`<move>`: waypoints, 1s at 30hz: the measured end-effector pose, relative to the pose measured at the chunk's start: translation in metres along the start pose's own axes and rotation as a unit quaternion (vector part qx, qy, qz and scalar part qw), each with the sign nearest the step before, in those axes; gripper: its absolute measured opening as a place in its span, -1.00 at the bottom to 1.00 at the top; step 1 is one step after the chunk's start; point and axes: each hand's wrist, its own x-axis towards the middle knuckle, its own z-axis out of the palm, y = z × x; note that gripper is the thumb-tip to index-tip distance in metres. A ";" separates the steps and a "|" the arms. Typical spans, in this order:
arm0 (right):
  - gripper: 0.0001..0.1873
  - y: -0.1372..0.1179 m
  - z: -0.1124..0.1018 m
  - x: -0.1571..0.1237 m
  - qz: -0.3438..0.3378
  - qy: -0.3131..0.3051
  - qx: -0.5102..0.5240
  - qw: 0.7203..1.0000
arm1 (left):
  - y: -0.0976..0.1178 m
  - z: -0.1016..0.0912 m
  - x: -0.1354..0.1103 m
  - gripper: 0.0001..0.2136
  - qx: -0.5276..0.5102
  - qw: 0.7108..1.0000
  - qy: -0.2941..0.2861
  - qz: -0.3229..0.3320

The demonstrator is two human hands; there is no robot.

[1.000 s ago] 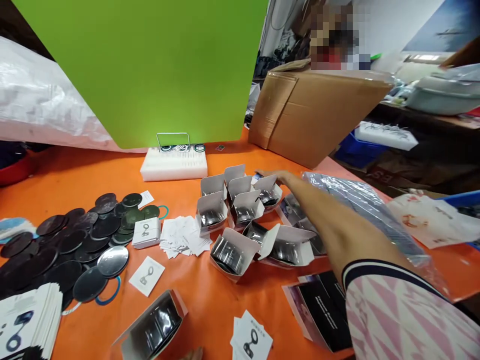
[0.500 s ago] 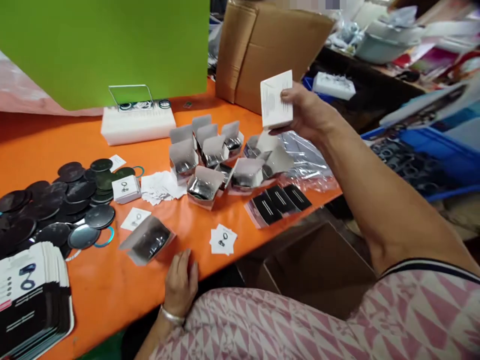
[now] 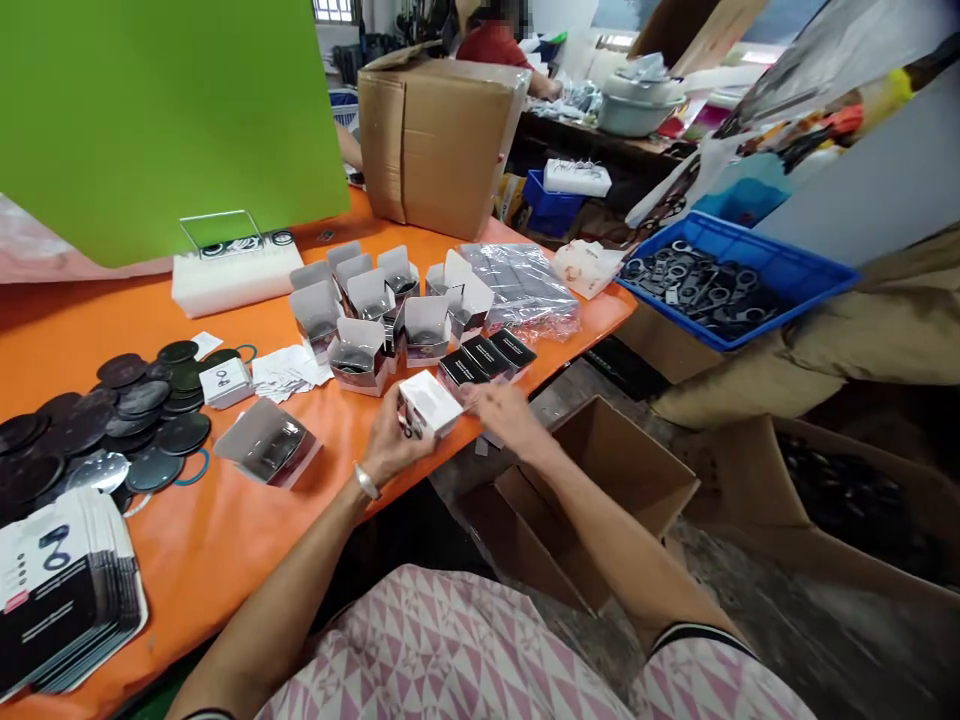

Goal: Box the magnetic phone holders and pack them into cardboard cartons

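My left hand (image 3: 396,440), with a bangle at the wrist, is closed round a small white box (image 3: 433,400) held over the table's front edge. Printed text covers the box's top, and a dark picture marks its near side. At the right end of that box my right hand (image 3: 510,415) has its fingers pressed together; whether they grip the box or something small is hidden. Just behind them lie closed black boxes (image 3: 480,358). Farther left, several open boxes (image 3: 356,350) hold dark items in clear wrap. One more open box (image 3: 277,445) lies tilted at the left.
Dark round discs (image 3: 120,420), paper slips (image 3: 289,370) and a stack of printed cards (image 3: 67,590) cover the left side. A plastic-wrapped pack (image 3: 517,285) lies behind. At right are a blue crate (image 3: 780,270) of dark parts and open cartons (image 3: 630,460). A person (image 3: 495,45) works beyond.
My right hand has come down from its raised position to the table edge with the white box. My left hand has moved up and right and now holds that box. The view has turned right.
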 end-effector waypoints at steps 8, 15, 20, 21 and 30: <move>-0.46 0.079 -0.040 0.051 -0.100 0.142 -0.353 0.920 | -0.034 0.052 0.024 -0.13 0.117 0.992 -0.031 -0.040; -0.63 0.052 0.017 0.001 -0.271 0.247 -0.279 0.888 | -0.024 -0.006 -0.069 -0.65 0.179 0.978 0.029 0.105; -0.69 0.035 0.107 -0.027 -0.260 0.003 -0.321 0.911 | -0.037 -0.093 -0.143 -0.75 0.220 0.941 0.255 -0.029; -0.66 0.035 0.119 -0.026 -0.213 -0.026 -0.359 0.908 | -0.043 -0.105 -0.147 -0.77 0.221 0.930 0.288 -0.061; -0.61 0.027 0.137 -0.014 -0.077 -0.071 -0.495 0.862 | -0.071 -0.123 -0.154 -0.80 0.109 0.916 0.353 -0.156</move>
